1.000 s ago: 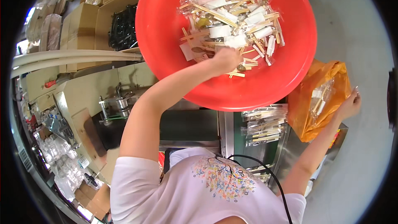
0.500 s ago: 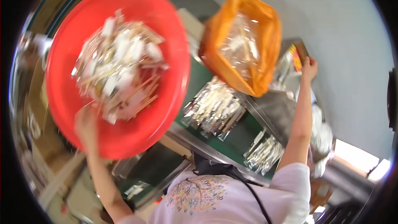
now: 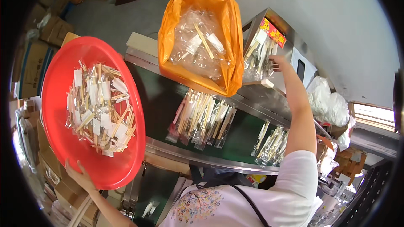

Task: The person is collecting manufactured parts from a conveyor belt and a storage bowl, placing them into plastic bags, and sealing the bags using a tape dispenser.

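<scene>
My left hand rests at the lower rim of a red plastic basin, fingers spread and touching its edge. Inside the basin lies a loose heap of clear-wrapped packets with wooden sticks and white paper pieces. Stretched out to the right, my right hand is beside similar packets standing in a metal box. Its fingers are half bent and slightly apart at the packets' edge, with no held packet visible.
An orange bag-lined bin holding clear wrappers and sticks stands at centre back. On the green conveyor belt lie a row of packets and a smaller pile. White plastic bags are at right, cartons at left.
My view has shifted, and the basin appears lower and farther left. My left hand has gone from inside the basin to its rim. My right hand is now closer to the boxed packets.
</scene>
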`<state>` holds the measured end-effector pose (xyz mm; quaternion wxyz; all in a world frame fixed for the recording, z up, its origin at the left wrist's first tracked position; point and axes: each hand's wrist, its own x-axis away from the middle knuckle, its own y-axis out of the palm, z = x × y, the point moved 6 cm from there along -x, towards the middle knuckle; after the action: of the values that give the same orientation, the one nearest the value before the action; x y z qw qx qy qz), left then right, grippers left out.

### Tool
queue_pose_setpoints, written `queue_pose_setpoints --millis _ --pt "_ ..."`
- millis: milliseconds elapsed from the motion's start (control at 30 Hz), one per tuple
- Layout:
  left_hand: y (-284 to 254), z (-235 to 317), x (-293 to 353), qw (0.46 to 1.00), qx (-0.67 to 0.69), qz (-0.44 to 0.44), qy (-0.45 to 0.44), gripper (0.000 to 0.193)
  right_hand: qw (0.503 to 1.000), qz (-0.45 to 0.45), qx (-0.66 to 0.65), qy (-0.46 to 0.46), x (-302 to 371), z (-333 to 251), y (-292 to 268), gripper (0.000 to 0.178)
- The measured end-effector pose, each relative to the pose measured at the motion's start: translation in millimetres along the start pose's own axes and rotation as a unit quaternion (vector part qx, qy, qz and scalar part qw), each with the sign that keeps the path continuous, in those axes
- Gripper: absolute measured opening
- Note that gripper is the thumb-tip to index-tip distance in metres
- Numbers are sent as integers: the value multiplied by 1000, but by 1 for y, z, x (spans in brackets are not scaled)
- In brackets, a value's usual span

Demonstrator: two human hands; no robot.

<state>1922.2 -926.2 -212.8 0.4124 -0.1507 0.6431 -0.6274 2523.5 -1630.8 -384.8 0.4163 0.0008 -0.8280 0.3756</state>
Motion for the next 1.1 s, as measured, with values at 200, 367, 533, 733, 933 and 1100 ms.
queue_pose_setpoints --millis 200,367,533,733,933,1100 --pt "-36 78 29 998 53 -39 25 36 999 -47 -10 4 -27 20 41 25" --pt "-35 140 56 984 134 -75 89 33 953 130 100 -256 -33 15 1 20" --pt "-12 267 96 904 320 -242 147 26 828 273 -264 -413 180 6 -137 16" --pt "34 430 255 761 383 -438 286 30 742 445 -265 -426 353 258 -245 26" --pt "112 500 462 731 350 -516 279 55 851 509 121 -38 255 607 -281 21" --pt "130 583 556 820 277 -441 238 79 950 303 65 28 110 785 -282 47"
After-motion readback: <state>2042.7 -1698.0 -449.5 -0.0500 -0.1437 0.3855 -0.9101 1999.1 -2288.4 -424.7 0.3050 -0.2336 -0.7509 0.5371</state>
